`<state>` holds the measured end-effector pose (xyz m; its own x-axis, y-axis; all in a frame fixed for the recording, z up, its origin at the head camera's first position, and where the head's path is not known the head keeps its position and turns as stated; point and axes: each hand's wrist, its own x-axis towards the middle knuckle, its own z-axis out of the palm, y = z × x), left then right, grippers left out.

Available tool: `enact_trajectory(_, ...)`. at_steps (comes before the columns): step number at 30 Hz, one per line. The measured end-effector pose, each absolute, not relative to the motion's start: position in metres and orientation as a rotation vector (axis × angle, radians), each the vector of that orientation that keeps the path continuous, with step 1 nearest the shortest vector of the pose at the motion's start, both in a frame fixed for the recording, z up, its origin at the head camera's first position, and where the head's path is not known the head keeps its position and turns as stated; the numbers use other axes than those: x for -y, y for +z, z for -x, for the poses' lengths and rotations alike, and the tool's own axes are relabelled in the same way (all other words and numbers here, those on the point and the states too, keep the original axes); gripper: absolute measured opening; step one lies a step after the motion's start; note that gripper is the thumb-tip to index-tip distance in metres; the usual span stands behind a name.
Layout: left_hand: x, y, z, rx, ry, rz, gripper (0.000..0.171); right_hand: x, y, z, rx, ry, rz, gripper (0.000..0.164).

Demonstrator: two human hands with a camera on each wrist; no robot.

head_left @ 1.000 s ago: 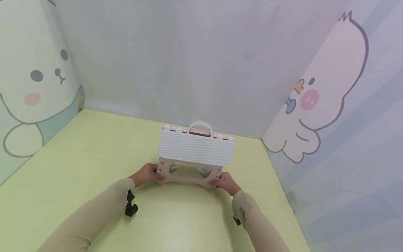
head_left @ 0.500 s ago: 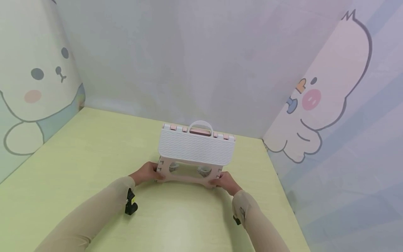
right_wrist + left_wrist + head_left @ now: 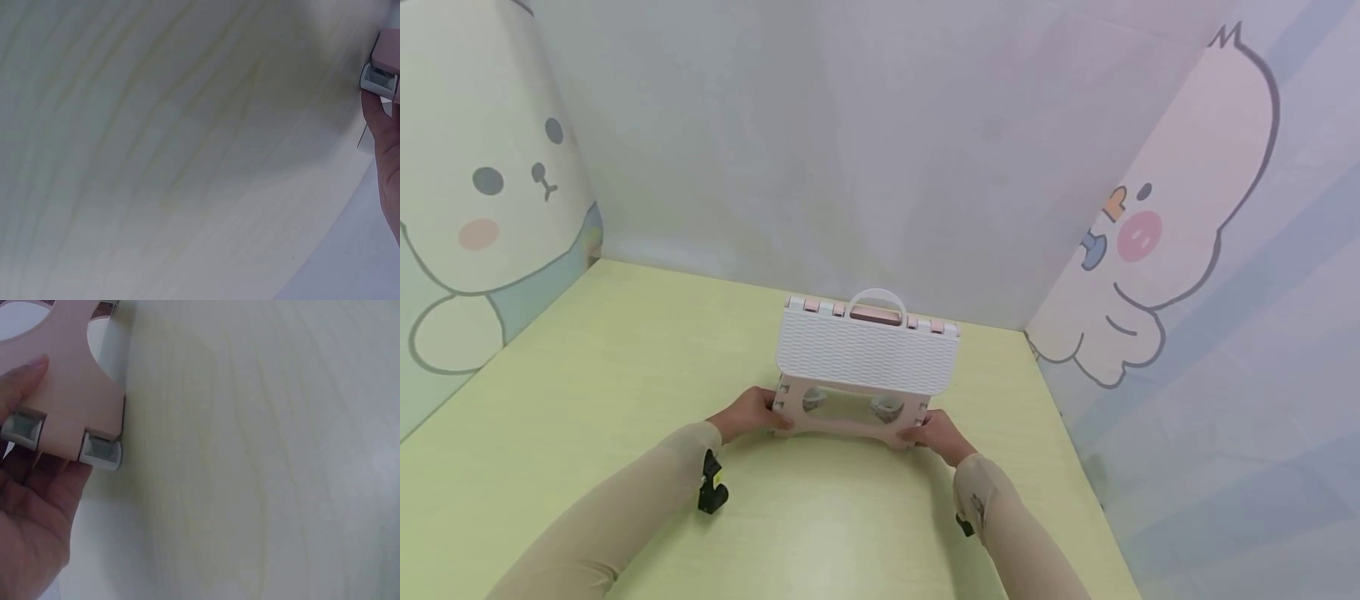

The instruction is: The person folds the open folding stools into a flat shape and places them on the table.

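Note:
A pink and white folding step stool (image 3: pixel 865 350) stands unfolded near the back of the table, its white textured top tilted toward me and a white carry handle (image 3: pixel 878 295) raised at the far edge. My left hand (image 3: pixel 751 412) grips the lower left side of the pink leg panel (image 3: pixel 842 423), thumb on the front face. In the left wrist view that thumb lies on the pink panel (image 3: pixel 78 381) and the fingers curl behind its hinged edge. My right hand (image 3: pixel 938 435) holds the lower right side likewise. The right wrist view catches only part of this hand (image 3: pixel 389 156) beside a hinge.
The pale yellow wood-grain table (image 3: pixel 820 517) extends around the stool. A grey-white curtain (image 3: pixel 850 150) hangs behind it, and printed cartoon curtains (image 3: pixel 1150 250) line both sides. Black wrist camera mounts (image 3: pixel 712 485) sit on the sleeves.

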<state>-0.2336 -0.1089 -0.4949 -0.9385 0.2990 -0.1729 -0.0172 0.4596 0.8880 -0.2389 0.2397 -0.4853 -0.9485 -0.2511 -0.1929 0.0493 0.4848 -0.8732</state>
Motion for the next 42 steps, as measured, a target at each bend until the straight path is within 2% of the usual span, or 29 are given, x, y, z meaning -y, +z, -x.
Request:
enact_trajectory(10, 0.11, -0.491, 0.233, -2.411, 1.477, -0.243, 0.038, -0.239, -0.483, 0.238, -2.426, -1.457, 0.178, 0.032)
enact_trajectory(19, 0.11, -0.491, 0.233, -2.42, 1.471, -0.232, 0.038, -0.231, -0.457, 0.222, -2.404, -1.465, 0.261, 0.031)
enact_trajectory(29, 0.11, -0.492, 0.235, -2.424, 1.456, -0.23, 0.038, -0.238, -0.484, 0.238, -2.428, -1.457, 0.192, 0.032)
enact_trajectory(42, 0.11, -0.495, 0.233, -2.423, 1.464, -0.256, 0.038, -0.237, -0.476, 0.232, -2.432, -1.452, 0.215, 0.031)
